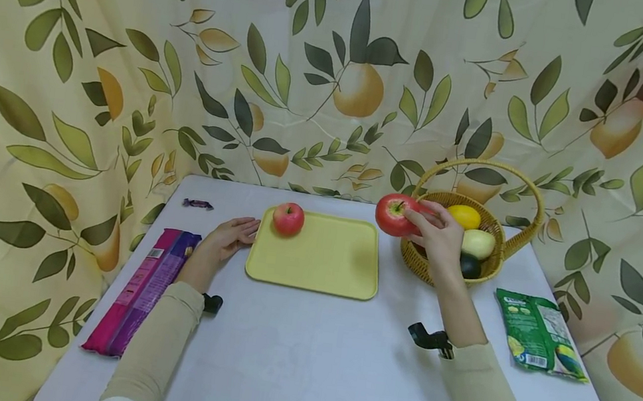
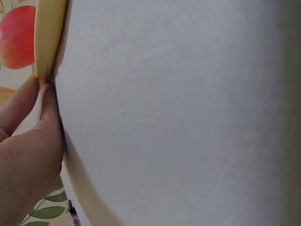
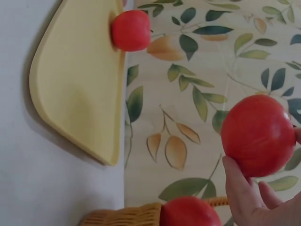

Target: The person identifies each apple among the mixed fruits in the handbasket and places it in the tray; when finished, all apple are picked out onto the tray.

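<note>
A large red apple [image 1: 393, 216] with its stem up is held by my right hand [image 1: 440, 234], raised between the tray and the basket. In the right wrist view the fingertips [image 3: 233, 172] press against the round side of this apple. My left hand [image 1: 228, 237] pinches the left rim of a yellow tray [image 1: 326, 258], the thumb and a finger meeting at its edge in the left wrist view. On the tray's back left corner sits a smaller red apple [image 1: 288, 219]. The wicker basket [image 1: 424, 267] stands just behind my right hand, which partly hides it.
The basket holds a yellow fruit [image 1: 464, 217], a pale green one [image 1: 477, 244], a dark one [image 1: 470, 266] and a red one [image 3: 190, 212]. A green packet [image 1: 541, 334] lies at right. A pink-purple packet [image 1: 141, 292] and a small wrapped candy [image 1: 198, 204] lie at left.
</note>
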`<state>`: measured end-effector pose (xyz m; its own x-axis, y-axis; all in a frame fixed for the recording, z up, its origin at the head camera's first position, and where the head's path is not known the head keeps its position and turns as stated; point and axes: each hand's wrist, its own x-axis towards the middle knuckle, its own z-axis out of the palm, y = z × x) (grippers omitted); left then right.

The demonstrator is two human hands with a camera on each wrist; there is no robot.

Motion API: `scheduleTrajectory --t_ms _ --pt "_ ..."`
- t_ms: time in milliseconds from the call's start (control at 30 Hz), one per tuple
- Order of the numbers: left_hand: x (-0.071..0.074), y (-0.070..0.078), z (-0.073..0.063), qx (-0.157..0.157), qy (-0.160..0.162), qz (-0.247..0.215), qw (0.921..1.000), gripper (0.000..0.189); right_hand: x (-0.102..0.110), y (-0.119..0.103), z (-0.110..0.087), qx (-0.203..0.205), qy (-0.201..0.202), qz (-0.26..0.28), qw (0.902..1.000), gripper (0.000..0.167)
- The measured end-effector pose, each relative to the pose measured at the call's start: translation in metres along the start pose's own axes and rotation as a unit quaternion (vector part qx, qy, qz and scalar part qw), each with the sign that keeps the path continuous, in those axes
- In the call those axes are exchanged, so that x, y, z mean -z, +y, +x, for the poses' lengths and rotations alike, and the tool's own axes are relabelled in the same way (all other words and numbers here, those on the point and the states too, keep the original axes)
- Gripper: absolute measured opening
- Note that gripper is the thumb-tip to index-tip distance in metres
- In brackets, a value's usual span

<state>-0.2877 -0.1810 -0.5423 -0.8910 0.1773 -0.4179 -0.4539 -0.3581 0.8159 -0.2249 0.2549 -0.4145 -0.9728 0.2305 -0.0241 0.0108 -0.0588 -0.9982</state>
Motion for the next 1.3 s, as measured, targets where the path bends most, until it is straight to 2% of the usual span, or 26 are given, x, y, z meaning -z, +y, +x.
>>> scheduleTrajectory --t_ms 300,567,867,1300 --pt "-0.001 -0.002 -0.001 -0.005 -0.006 0.004 1.0 0.079 -0.019 0.013 0.014 -0.039 -0.023 -0.028 0.9986 0.075" --pt "-0.002 -0.003 -0.001 -0.002 -0.003 0.009 1.0 0.079 -0.035 0.022 0.026 -0.069 -0.03 -0.009 0.9971 0.071" --pt "-0.002 -0.003 -0.001 -0.006 -0.008 0.005 0.9999 0.08 -0.049 0.031 0.038 -0.077 -0.039 0.02 0.996 0.06" --pt "-0.001 -0.001 -0.001 -0.002 0.0 0.005 1.0 0.079 -0.074 0.05 0.056 -0.102 -0.038 0.028 0.9937 0.06"
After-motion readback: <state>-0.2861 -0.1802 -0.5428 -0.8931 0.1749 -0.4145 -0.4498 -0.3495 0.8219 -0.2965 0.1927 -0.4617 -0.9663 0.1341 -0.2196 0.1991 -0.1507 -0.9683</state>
